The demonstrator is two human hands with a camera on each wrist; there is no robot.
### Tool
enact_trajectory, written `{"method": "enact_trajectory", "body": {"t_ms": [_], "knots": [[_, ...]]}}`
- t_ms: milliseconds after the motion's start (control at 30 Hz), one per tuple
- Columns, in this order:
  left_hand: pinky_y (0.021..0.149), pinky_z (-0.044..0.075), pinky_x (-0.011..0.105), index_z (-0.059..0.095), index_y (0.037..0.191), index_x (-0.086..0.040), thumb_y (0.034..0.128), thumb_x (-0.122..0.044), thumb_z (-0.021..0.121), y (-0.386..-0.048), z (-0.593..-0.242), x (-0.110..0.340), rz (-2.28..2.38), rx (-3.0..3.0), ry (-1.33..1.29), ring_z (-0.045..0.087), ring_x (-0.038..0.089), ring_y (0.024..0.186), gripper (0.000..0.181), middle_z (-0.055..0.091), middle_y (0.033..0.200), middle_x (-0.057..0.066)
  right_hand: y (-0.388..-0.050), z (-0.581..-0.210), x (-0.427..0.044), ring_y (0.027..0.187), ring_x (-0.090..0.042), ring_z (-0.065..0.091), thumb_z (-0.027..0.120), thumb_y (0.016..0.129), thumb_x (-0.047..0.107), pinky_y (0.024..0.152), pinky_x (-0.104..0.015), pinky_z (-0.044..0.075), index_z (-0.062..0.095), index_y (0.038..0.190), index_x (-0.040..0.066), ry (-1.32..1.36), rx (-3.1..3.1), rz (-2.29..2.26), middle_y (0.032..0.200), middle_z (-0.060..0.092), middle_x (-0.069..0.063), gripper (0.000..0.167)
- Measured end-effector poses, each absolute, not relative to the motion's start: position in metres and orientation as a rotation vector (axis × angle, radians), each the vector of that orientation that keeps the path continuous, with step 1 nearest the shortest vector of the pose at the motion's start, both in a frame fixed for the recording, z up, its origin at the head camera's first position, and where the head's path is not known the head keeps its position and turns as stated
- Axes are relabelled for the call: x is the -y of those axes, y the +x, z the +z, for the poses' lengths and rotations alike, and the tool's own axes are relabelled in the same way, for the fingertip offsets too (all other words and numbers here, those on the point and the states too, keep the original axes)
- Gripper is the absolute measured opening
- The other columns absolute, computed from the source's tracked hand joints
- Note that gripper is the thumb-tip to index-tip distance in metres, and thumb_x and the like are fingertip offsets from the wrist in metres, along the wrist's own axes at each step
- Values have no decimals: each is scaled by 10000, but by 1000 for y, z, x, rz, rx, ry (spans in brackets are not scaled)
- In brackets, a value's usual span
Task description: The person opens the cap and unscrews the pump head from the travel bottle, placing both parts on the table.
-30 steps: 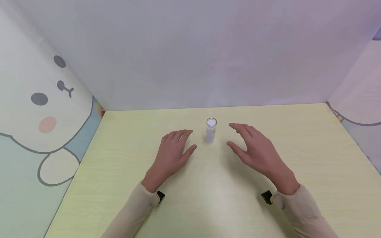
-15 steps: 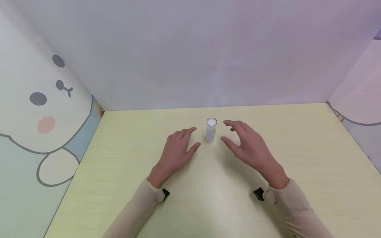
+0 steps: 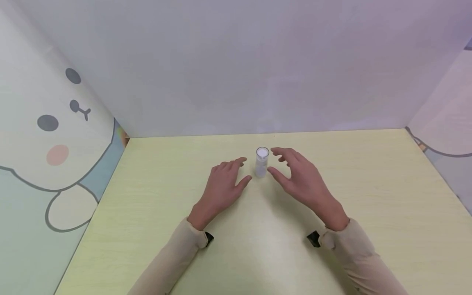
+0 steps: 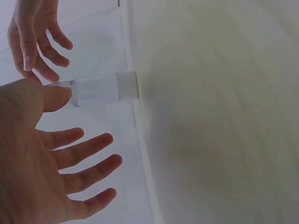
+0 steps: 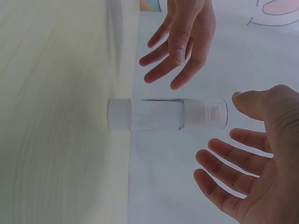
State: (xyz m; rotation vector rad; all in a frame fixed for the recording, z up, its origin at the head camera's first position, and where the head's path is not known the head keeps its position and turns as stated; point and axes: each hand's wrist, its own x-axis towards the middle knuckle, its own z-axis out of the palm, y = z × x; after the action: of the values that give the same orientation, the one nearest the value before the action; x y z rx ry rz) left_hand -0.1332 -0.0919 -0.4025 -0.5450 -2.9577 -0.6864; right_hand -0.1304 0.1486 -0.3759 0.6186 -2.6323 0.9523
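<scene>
A small clear bottle [image 3: 261, 164] with a white base and a transparent cap stands upright on the pale wooden table [image 3: 236, 254]. In the right wrist view the whole bottle [image 5: 156, 114] shows, with a white part inside its cap. To its left hovers my left hand [image 3: 223, 184], fingers spread and relaxed, a gap away from it. My right hand [image 3: 304, 178] is closer on the other side, thumb and fingers loosely bent beside the bottle. In the left wrist view my left thumb covers part of the bottle's cap [image 4: 60, 84]. Neither hand holds anything.
A plain pale wall [image 3: 258, 69] rises behind the table's far edge. At the left is a panel with a cartoon animal print [image 3: 55, 135], and a similar printed panel [image 3: 450, 106] stands at the right. Small black devices [image 3: 314, 238] sit at both sleeve cuffs.
Both hands have moved inward toward the bottle, the right one farther, leftward. The left hand has shifted slightly right and forward. The bottle stays where it was.
</scene>
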Motion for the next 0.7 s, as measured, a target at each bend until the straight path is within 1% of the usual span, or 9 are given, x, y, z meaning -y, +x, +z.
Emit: {"method": "enact_trajectory", "body": {"t_ms": [167, 467, 700], "knots": [[1069, 474, 553, 519, 1493, -158, 1022, -397, 666, -138, -405, 88, -694, 2949, -556, 640, 319, 1231, 548, 713, 1311, 48, -134, -375, -145, 1097, -242, 693, 774, 957, 234, 903, -435, 582, 587, 1395, 116, 633, 2621, 971, 1292, 684, -51, 491], [1022, 491, 527, 529, 1484, -169, 1023, -418, 659, -144, -407, 80, -703, 2932, -588, 655, 294, 1179, 540, 728, 1285, 27, -140, -373, -138, 1097, -254, 686, 769, 963, 209, 925, -438, 581, 579, 1401, 107, 665, 2608, 1016, 1348, 669, -43, 488], [1014, 504, 512, 526, 1497, -159, 1021, -436, 658, -147, -406, 76, -678, 2948, -599, 652, 283, 1194, 567, 731, 1296, 18, -146, -373, -134, 1093, -265, 683, 752, 977, 226, 896, -437, 584, 566, 1421, 83, 676, 2620, 1012, 1331, 673, -54, 502]]}}
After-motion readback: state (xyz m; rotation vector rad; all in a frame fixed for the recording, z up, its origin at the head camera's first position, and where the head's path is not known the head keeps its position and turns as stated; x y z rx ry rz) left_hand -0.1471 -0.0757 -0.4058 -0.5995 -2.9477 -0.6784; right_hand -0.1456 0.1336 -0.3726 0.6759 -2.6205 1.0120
